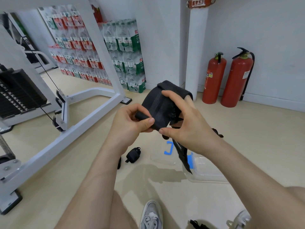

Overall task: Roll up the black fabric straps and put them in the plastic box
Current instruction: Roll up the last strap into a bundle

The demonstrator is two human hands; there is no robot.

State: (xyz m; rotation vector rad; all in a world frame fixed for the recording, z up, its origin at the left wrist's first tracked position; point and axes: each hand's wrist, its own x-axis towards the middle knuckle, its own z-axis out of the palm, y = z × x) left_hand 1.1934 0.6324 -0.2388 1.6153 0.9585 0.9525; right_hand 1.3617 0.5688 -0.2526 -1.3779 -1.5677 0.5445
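One black fabric strap (158, 103) is held up in the air between both hands, above the floor and in front of the person's knees. Its near end is curled into a small tight roll, and the left hand (130, 119) pinches that roll between thumb and fingers. The right hand (184, 119) grips the wider padded part of the same strap, index finger over the top and thumb pressing underneath. A loose tail of the strap hangs down below the right wrist, its tip dangling over the near edge of the plastic box (209, 169).

That box is one clear container, sitting on the beige floor (247, 138) to the right under the right forearm; whether anything lies inside it cannot be told. A second strap (132, 154), already rolled into a bundle, lies on the floor to the left of the box, well apart from it. Part of a third black strap (197, 225) shows at the bottom edge between the two grey shoes (151, 215). Blue tape marks (170, 147) are stuck on the floor beside the box.

Farther out, two red fire extinguishers (229, 78) stand against the white wall at right. Stacked packs of bottled water (99, 52) stand along the back wall, and one white weight machine (66, 113) fills the left side.
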